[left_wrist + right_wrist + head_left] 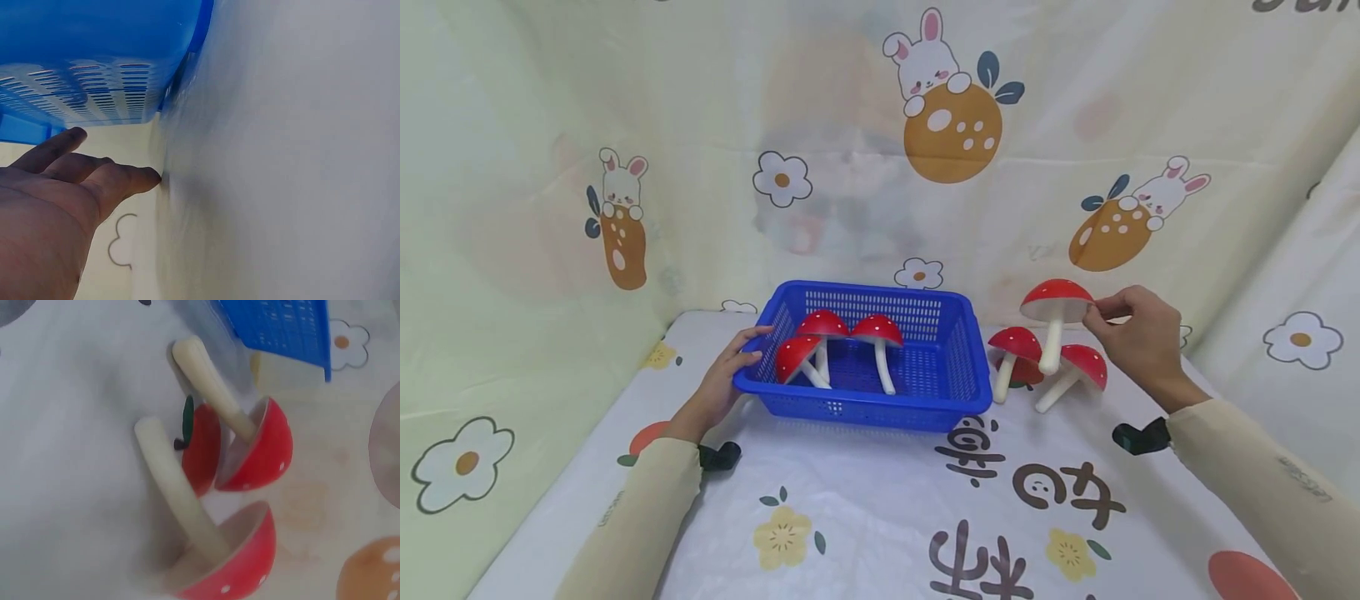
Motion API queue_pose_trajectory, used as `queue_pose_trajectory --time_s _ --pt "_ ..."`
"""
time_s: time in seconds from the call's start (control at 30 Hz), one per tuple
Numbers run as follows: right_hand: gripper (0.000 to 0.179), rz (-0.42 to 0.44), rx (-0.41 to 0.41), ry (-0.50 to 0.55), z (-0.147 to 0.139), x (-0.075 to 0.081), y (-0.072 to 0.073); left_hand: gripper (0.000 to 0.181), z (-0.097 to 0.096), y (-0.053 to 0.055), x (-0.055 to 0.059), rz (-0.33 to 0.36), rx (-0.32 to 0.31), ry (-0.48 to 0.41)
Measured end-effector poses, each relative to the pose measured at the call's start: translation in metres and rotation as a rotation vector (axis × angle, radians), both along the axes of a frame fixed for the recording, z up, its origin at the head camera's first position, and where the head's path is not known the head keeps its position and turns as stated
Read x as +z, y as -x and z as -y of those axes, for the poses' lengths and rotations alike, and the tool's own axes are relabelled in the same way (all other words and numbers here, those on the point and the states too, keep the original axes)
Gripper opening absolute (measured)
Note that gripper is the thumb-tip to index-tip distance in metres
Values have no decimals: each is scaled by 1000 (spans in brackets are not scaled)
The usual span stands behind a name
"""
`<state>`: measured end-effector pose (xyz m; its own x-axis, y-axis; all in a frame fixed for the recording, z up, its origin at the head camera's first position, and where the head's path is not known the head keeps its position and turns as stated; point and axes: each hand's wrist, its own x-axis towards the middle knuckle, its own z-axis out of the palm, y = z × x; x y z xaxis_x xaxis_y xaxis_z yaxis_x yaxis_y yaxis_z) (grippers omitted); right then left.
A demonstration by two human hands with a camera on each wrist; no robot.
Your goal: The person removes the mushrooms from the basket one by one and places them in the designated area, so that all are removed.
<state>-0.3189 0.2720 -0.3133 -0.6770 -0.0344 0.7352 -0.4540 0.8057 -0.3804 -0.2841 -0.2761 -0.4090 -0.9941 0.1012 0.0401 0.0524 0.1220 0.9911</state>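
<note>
A blue plastic basket (880, 402) stands on the table with three toy mushrooms inside, one of them a red-capped mushroom (877, 330) with a white stem. At the basket's left end is my left hand (721, 385), its fingers extended against the rim. The left wrist view shows that hand (56, 194) beside the slotted basket wall (100, 87). My right hand (1138, 337) pinches the cap edge of a raised toy mushroom (1055, 312), stem hanging down. Below it lie two more mushrooms, a left one (1015, 343) and a right one (1084, 365). The right wrist view does not show the hand.
A white printed cloth (850, 492) covers the table. Behind it hangs a cream curtain (850, 108) with rabbit and flower prints, close to the basket's back side. The two lying mushrooms are just right of the basket.
</note>
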Motion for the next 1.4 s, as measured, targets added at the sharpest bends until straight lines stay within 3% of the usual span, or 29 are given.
queue_pose_trajectory --time_s 0.4,0.7,1.4 --pt "28 37 -87 42 -26 -1 -7 50 -2 -2 3 -3 0 1" --pt "36 109 -165 49 -55 -5 0 50 -2 -2 4 6 12 3" --pt "38 458 -320 32 -129 -60 16 49 1 1 -1 -3 3 -15"
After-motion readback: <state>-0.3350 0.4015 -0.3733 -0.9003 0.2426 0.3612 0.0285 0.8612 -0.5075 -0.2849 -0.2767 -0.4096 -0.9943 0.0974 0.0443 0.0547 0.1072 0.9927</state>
